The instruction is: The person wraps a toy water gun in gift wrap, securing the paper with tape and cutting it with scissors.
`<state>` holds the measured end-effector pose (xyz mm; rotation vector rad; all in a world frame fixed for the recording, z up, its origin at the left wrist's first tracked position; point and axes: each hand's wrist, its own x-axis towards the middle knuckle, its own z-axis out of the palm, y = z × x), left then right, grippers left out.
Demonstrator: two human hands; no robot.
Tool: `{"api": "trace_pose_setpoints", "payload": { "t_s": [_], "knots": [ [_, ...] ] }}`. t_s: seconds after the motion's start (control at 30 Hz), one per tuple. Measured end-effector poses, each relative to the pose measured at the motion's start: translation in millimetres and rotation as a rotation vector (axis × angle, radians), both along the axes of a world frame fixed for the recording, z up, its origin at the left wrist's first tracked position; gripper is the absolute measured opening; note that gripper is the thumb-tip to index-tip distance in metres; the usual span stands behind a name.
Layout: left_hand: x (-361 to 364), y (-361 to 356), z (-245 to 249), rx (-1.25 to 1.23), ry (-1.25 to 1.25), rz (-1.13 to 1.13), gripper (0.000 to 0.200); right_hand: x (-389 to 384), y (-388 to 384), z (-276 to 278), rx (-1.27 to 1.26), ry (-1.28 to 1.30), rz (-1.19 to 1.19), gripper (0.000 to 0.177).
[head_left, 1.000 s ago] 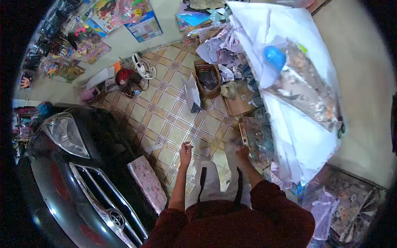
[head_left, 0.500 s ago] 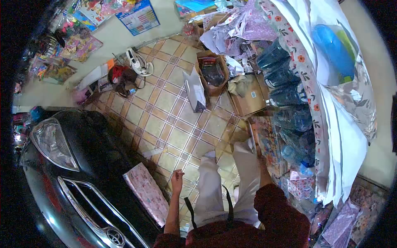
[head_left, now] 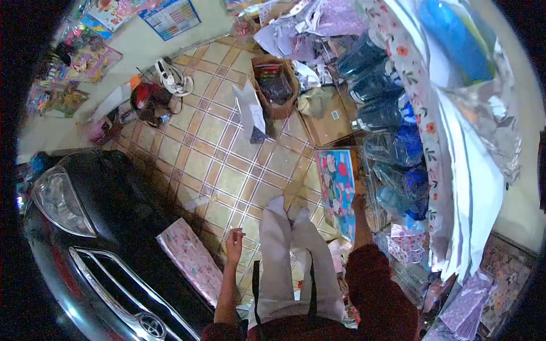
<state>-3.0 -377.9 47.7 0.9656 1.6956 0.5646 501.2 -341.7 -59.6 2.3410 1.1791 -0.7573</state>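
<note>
My right hand [head_left: 359, 206] is at the right edge of a blue patterned board or package [head_left: 336, 190], which stands beside the shelf of plastic-wrapped items. Its fingers are mostly hidden behind that edge, so their grip cannot be made out. My left hand [head_left: 234, 243] hangs over the tiled floor to the left of my legs, fingers curled loosely and partly apart, with nothing visible in it. A long pink floral box [head_left: 190, 258] lies to its left, beside the black car.
The black car front [head_left: 108, 227] fills the left side. Ahead are a brown paper bag [head_left: 293, 94], a white panel [head_left: 248, 113] and a flattened cardboard box [head_left: 327, 128]. Wrapped dark blue items [head_left: 392, 148] line the right under a floral cloth. White sandals [head_left: 172, 78] lie at the upper left.
The blue patterned board now shows its face beside my right hand, where a brownish patterned surface was seen. My legs have shifted left and closer together, and the view has moved.
</note>
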Motion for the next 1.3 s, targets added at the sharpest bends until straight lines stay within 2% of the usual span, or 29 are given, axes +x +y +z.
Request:
{"api": "trace_pose_setpoints", "payload": {
  "t_s": [0.1,0.2,0.3,0.37,0.4,0.43,0.47,0.5,0.53,0.57,0.6,0.67,0.7,0.77,0.83,0.9,0.97,1.0,1.07,1.17,1.3],
  "knots": [
    [-6,-13,-2,0.016,-0.007,0.031,0.023,11,3,-6,0.003,-0.028,-0.008,0.064],
    [-10,-26,13,-0.11,0.148,-0.108,0.023,20,-1,-10,0.009,-0.036,0.0,0.067],
    [-9,-35,22,-0.003,0.151,-0.124,0.021,15,-3,5,0.034,-0.031,0.043,0.07],
    [-6,-35,25,0.045,0.208,-0.219,0.021,-10,-13,18,0.099,-0.044,0.243,0.072],
    [-5,-37,27,0.072,0.241,-0.265,0.02,-6,-61,-61,0.279,-0.539,0.718,0.081],
    [3,-30,31,0.182,0.282,-0.314,0.018,-31,-63,-58,0.031,0.113,0.299,0.079],
    [6,-23,39,0.155,0.233,-0.299,0.017,-67,-70,-65,-0.144,-0.009,0.542,0.08],
    [22,-2,71,0.131,0.181,-0.289,0.017,-101,-114,-145,0.601,0.359,0.442,0.087],
    [37,20,102,0.111,0.128,-0.282,0.016,-135,-63,-5,-0.143,0.51,0.623,0.075],
    [45,34,117,0.115,0.049,-0.266,0.018,-191,-30,110,-0.079,0.803,0.549,0.069],
    [53,48,136,0.181,-0.008,-0.269,0.02,-223,-13,184,0.081,1.025,0.544,0.063],
    [68,89,185,0.312,-0.12,-0.274,0.023,-250,31,315,0.303,1.285,0.61,0.052],
    [74,106,209,0.331,-0.089,-0.291,0.027,-251,53,377,0.393,1.356,0.654,0.047],
    [92,143,256,0.407,-0.213,-0.245,0.027,-237,92,489,0.53,1.387,0.725,0.042],
    [110,179,301,0.496,-0.323,-0.218,0.026,-216,123,573,0.654,1.384,0.786,0.04],
    [135,214,355,0.616,-0.363,-0.236,0.025,-186,149,629,0.771,1.083,0.793,0.038],
    [160,244,403,0.695,-0.407,-0.263,0.025,-153,178,683,0.901,1.037,0.599,0.035],
    [173,258,420,0.713,-0.457,-0.266,0.025,-128,199,679,1.067,0.854,0.675,0.033],
    [194,285,444,0.79,-0.463,-0.295,0.026,-86,231,682,1.162,0.708,0.584,0.032],
    [218,313,461,0.957,-0.334,-0.377,0.031,-18,271,656,0.992,0.508,0.428,0.047],
    [239,330,473,0.943,-0.387,-0.397,0.043,31,288,632,0.606,0.385,0.323,0.065]
  ]
}}
